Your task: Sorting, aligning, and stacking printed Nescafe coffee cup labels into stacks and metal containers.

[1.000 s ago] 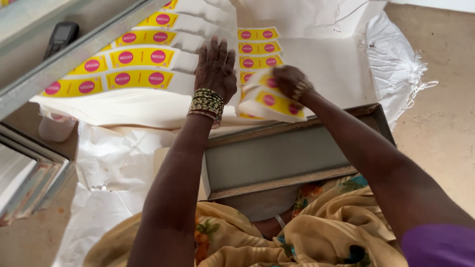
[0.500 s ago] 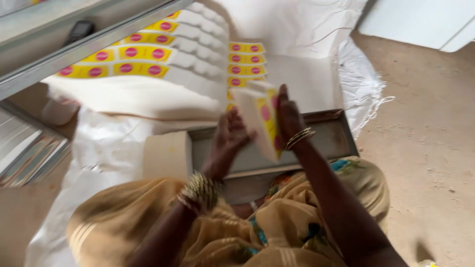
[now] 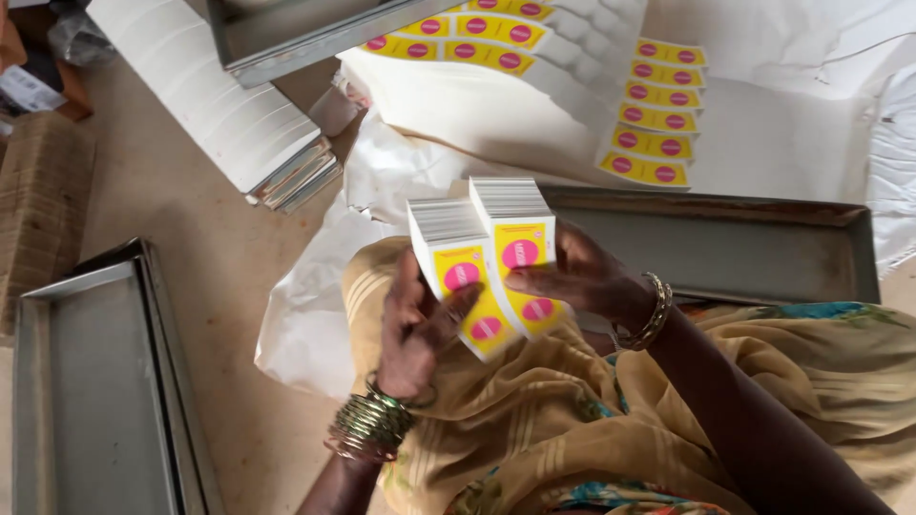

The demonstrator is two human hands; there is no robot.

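Held stacks: I see two thick stacks of yellow labels [image 3: 496, 262] with pink circles, side by side and touching.
Edges: white card edges face up and away from me.
Pose: both tilted, printed faces toward the camera, fanned slightly apart at the top.
Place: raised above the lap, in front of the grey metal tray's near rim.
Hold: gripped from both sides.

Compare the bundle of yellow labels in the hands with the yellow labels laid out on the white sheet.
The held label bundle is a thick stack, tilted, gripped by the left hand and right hand. The laid-out labels lie flat, overlapping in a row, untouched. Both are yellow with pink circles.
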